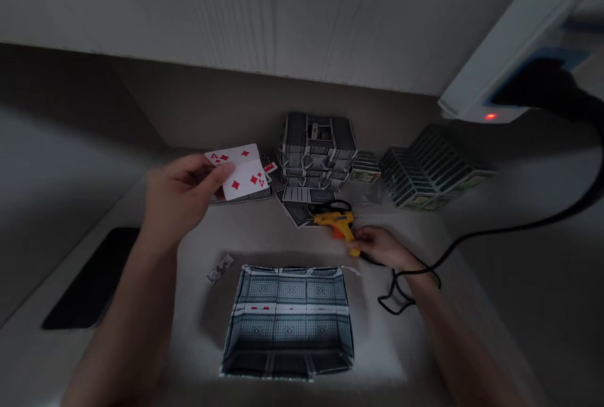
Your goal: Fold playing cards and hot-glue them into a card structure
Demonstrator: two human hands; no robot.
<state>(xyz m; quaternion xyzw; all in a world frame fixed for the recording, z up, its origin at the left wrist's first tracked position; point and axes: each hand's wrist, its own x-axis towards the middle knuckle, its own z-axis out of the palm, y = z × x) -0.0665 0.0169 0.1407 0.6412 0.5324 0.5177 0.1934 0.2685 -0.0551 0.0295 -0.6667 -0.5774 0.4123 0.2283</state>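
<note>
My left hand (177, 196) pinches a playing card (248, 171), the four of diamonds, between thumb and fingers, its face turned up toward me. On the right, my right hand (381, 246) has its fingers closed at the lower handle of a yellow hot glue gun (342, 221) with an orange trigger. The gun's nozzle points left. Between my forearms sits an open box built of playing cards (290, 294), blue-grey card backs lining its inside. White strips and bits of red show across its middle.
Behind the glue gun stand a stacked card-built structure (318, 149), loose cards (297, 209) and black scissor-like loops (333, 206). Card packs (419, 171) are piled at the back right. A power strip (491, 80) with a red light hangs above the black cord (514, 228). A dark flat slab (92, 281) lies left.
</note>
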